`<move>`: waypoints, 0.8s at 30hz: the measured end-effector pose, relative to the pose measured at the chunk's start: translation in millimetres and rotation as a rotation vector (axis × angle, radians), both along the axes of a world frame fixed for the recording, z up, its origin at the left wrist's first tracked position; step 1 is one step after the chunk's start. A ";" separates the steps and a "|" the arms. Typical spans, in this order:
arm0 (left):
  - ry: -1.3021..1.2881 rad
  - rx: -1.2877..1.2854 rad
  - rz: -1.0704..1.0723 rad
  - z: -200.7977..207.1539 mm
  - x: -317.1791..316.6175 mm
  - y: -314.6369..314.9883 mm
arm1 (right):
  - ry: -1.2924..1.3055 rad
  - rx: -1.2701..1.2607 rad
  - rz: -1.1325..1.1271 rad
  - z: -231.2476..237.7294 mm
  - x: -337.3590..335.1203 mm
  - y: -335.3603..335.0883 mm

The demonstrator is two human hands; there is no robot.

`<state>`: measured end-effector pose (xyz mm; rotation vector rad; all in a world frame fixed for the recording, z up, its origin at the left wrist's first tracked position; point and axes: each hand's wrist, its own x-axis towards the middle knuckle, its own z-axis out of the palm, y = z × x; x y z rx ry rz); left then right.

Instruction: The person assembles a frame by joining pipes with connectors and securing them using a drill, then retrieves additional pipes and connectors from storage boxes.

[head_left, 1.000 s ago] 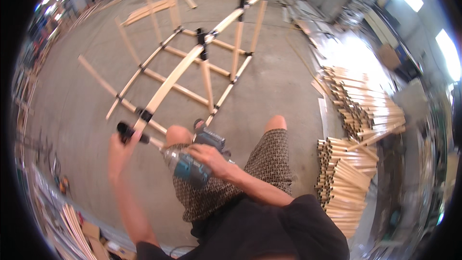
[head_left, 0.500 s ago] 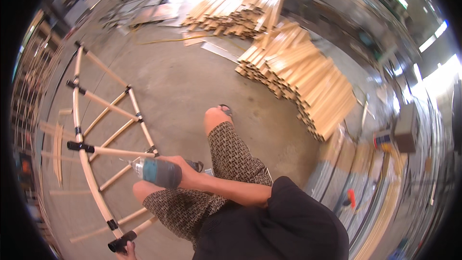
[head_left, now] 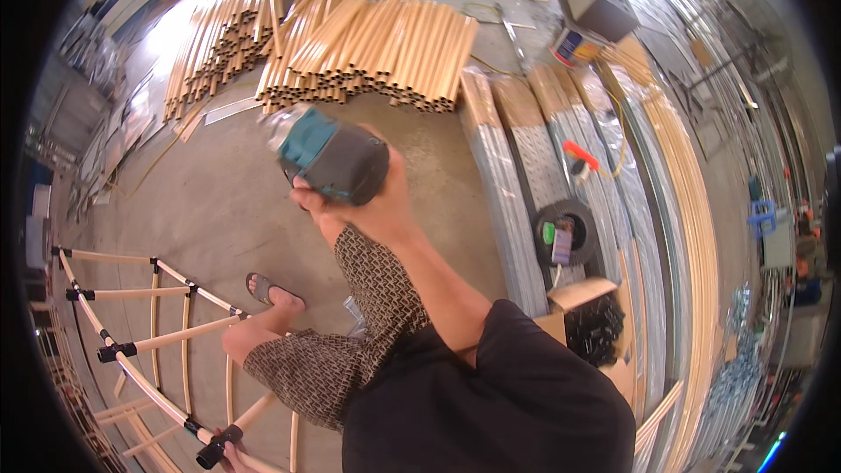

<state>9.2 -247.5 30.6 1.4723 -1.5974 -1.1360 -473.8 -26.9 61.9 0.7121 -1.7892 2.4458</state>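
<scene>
My right hand [head_left: 392, 208] grips a teal and black cordless drill [head_left: 337, 158], lifted in front of me above the floor. Its nose points to the far left and looks slightly smeared. Low at the left edge of my body, my left hand [head_left: 233, 459] is closed on a frame of wood-coloured pipes [head_left: 188, 331], beside a black pipe joint [head_left: 219, 447]. Part of that hand is cut off by the lower rim. The frame stands at my left, its rails and crossbars joined by several black fittings.
Stacks of wood-coloured pipes [head_left: 377, 44] lie ahead. At right are wrapped metal lengths [head_left: 499, 184], a black tape roll [head_left: 541, 236], an orange-handled tool [head_left: 580, 156] and an open carton [head_left: 547, 326] of black fittings. My sandalled foot [head_left: 279, 293] is beside the frame.
My view has swung to the right. The drill has come up and away from the frame in my right hand. My left hand stays by the same black joint.
</scene>
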 end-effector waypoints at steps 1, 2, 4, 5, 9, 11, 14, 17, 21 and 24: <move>0.040 0.004 -0.002 -2.9 1.4 -4.9 | 0.044 0.017 -0.116 0.4 5.6 22.8; 0.079 0.010 -0.008 -5.4 5.2 -8.8 | 0.052 0.099 -0.242 -0.4 12.7 42.8; 0.154 0.022 -0.018 -9.9 10.4 -15.2 | 0.064 0.266 -0.482 -10.1 26.9 82.2; 0.188 0.023 -0.022 -10.2 13.5 -17.8 | 0.075 0.336 -0.540 -21.3 32.2 101.8; 0.246 0.047 -0.075 -7.1 10.1 -32.3 | 0.008 0.724 -0.627 -109.2 59.8 185.3; 0.237 0.056 -0.106 -7.9 2.6 -37.4 | -0.087 0.852 -0.619 -160.8 79.1 219.7; 0.265 0.072 -0.079 -2.3 -2.1 -32.0 | -0.220 0.923 -0.620 -250.7 92.4 250.6; 0.370 0.077 -0.085 -7.2 8.5 -40.3 | -0.392 0.863 -0.675 -325.1 103.6 262.9; 0.227 -0.053 -0.194 -4.5 -26.5 -42.1 | -0.535 0.803 -0.790 -377.9 121.5 269.1; 0.273 -0.018 -0.161 3.4 -65.3 -69.1 | -0.628 0.890 -0.864 -400.3 151.0 270.3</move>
